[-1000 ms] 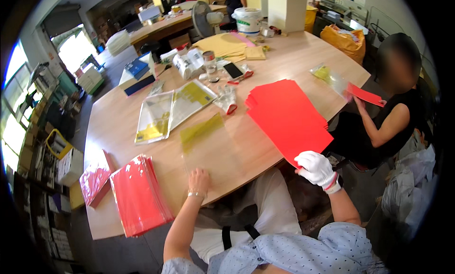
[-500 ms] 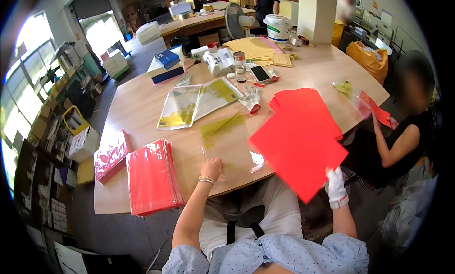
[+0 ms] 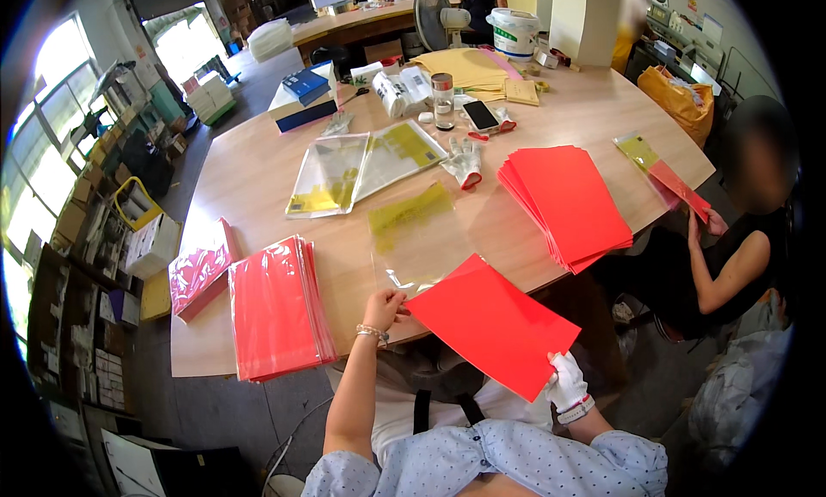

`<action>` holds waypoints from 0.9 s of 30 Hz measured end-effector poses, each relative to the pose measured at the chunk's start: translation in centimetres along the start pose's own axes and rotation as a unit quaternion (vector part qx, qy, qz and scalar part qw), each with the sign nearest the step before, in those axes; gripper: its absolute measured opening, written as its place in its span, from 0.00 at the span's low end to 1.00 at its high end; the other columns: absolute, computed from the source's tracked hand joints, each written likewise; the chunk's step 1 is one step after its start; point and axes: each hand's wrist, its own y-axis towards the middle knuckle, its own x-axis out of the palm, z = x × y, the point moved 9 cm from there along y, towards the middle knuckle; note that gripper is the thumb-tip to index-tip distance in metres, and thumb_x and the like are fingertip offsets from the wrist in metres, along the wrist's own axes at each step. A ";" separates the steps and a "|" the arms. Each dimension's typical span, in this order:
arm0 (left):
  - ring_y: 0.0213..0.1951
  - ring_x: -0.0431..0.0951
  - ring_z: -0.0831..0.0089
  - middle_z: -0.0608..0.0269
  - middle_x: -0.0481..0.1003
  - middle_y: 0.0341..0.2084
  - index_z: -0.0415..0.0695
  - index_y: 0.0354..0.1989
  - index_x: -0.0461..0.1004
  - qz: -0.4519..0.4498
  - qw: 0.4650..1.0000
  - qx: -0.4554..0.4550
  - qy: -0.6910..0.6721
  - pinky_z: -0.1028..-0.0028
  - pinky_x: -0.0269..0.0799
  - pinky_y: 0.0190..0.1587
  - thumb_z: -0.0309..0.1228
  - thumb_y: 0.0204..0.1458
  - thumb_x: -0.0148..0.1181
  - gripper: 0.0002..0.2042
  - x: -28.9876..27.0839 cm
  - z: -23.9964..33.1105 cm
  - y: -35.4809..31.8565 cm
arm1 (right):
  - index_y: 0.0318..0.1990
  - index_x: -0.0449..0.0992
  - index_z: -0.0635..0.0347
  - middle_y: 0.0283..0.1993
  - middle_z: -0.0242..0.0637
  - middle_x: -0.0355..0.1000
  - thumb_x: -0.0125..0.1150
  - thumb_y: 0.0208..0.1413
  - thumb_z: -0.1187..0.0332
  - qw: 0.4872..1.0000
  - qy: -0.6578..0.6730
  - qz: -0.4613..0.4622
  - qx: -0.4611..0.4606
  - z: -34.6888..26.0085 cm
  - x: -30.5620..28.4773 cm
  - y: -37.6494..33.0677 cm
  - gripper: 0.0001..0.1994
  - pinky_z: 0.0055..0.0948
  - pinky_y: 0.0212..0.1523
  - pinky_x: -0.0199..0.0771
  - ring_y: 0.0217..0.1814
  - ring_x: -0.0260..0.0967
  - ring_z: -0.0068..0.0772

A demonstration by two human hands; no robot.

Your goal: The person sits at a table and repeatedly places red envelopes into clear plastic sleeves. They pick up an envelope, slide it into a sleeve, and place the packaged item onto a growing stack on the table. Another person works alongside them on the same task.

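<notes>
My right hand, in a white glove that leaves fingertips bare, pinches the lower right corner of a red sheet. The sheet slants over the table's near edge. Its left corner comes close to the fingertips of my left hand. That hand is bare, with bracelets at the wrist, and its closed fingers pinch the near edge of a clear plastic sleeve. The sleeve lies flat, with a yellow-green band at its far end. To the right rests a fanned stack of red sheets.
Sleeved red sheets and a pink wrapped pack lie at left. Further back are more clear sleeves, a glove, a phone and a jar. A seated person at right handles a red piece.
My right hand has brought the red sheet left and nearer to me, away from the stack. The sheet's left corner is now beside my left hand, and the sleeve shows more fully.
</notes>
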 end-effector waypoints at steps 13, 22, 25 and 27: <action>0.47 0.71 0.70 0.53 0.70 0.45 0.43 0.59 0.52 -0.009 0.955 0.298 -0.012 0.70 0.71 0.45 0.25 0.54 0.51 0.24 14.6 -1.5 -3.6 | 0.37 0.64 0.53 0.20 0.25 0.59 0.41 0.59 0.69 0.999 -0.029 -0.016 0.030 0.3 2.9 -3.6 0.04 0.15 0.19 0.59 0.17 0.55 0.16; 0.47 0.71 0.69 0.56 0.71 0.44 0.41 0.47 0.68 -0.033 0.943 0.328 0.035 0.70 0.70 0.47 0.30 0.56 0.49 0.12 22.7 -10.1 -10.5 | 0.41 0.64 0.56 0.30 0.39 0.68 0.45 0.60 0.67 0.993 0.050 -0.041 0.102 7.7 3.4 3.8 0.06 0.40 0.35 0.74 0.28 0.70 0.35; 0.46 0.73 0.73 0.57 0.73 0.41 0.39 0.45 0.69 -0.116 0.946 -0.111 -0.282 0.72 0.72 0.42 0.31 0.56 0.50 0.12 21.2 -9.0 -9.7 | 0.44 0.64 0.58 0.38 0.47 0.70 0.46 0.59 0.67 0.976 0.180 -0.105 0.059 7.9 7.0 9.7 0.08 0.48 0.41 0.75 0.34 0.73 0.42; 0.44 0.73 0.77 0.62 0.74 0.38 0.38 0.46 0.68 -0.097 0.937 -0.075 -0.328 0.74 0.71 0.42 0.30 0.55 0.52 0.13 20.3 -9.3 -9.1 | 0.43 0.64 0.60 0.36 0.46 0.71 0.46 0.59 0.67 0.973 0.170 -0.137 0.080 7.1 8.7 9.5 0.09 0.46 0.40 0.76 0.33 0.74 0.41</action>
